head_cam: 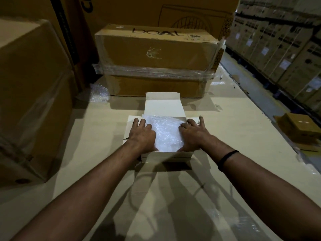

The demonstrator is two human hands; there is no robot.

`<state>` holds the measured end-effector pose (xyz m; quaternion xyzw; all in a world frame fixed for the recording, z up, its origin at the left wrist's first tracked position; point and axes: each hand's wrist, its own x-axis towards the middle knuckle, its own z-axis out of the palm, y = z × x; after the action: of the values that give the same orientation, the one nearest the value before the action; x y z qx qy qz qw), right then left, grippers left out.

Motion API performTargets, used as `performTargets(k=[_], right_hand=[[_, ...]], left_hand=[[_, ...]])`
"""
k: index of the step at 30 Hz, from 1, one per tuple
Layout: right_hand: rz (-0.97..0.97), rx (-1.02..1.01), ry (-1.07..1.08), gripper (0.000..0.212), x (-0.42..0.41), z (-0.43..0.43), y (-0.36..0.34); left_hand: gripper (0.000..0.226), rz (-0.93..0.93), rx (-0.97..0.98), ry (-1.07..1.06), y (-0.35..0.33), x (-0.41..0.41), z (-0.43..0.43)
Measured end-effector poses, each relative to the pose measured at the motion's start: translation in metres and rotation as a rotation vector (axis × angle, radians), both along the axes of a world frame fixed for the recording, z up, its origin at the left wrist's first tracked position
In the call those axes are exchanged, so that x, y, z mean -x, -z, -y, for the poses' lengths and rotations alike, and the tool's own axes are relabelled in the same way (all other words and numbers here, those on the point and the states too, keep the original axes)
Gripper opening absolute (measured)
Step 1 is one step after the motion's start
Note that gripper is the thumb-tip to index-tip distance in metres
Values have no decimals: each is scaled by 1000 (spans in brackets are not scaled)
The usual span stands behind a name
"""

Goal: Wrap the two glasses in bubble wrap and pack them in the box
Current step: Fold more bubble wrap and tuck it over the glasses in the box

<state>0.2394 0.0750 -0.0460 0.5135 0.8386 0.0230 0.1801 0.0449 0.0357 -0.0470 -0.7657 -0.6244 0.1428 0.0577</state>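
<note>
We see left hand [142,135] and right hand [193,134], fingers [143,121] spread flat, pressing bubble wrap [165,132] inside the box [166,156]. Pressing too hard could crack the hidden glasses.

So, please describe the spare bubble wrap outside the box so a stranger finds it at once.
Start at the two stacked brown cardboard cartons taped together, behind the open white cardboard box. At the stack's bottom left corner lies a crumpled clear bubble wrap piece. Unlike the bubble wrap bundle inside the white box, it lies loose on the surface.
</note>
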Motion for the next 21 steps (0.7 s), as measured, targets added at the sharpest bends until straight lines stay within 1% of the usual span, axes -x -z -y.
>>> performTargets(k=[1,3,4,5,6,8,11,13,15,18,19,21], right_hand=[[-1,-4,-6,102,-1,0,-1],[-28,22,-2,105,-6,-2,-8],[-50,58,21,108,-11,-3,-14],[-63,95,46,111,-16,-5,-20],[-52,121,59,111,-21,-7,-26],[34,150,48,105,-23,-9,-30],[146,165,36,89,-14,-11,-26],[211,159,17,78,-6,-12,-19],[242,142,-2,71,-2,-14,-12],[247,156,8,67,1,-17,-9],[243,170,5,66,0,-18,-9],[194,216,3,70,-6,-19,-15]], left_hand=[[54,37,40,-7,-4,3,0],[34,205,105,-35,-14,16,0],[23,296,104,-40,-19,22,-1],[14,350,79,-33,-23,28,-2],[10,351,52,-24,-26,32,-2],[19,218,57,-14,-27,31,0],[29,-16,56,-7,-13,18,-6],[40,-87,41,-13,-1,13,-9],[46,-88,36,-20,5,12,-12],[40,-35,93,0,2,18,-12],[36,31,126,-4,-2,22,-11],[30,251,155,-54,-13,31,-7]])
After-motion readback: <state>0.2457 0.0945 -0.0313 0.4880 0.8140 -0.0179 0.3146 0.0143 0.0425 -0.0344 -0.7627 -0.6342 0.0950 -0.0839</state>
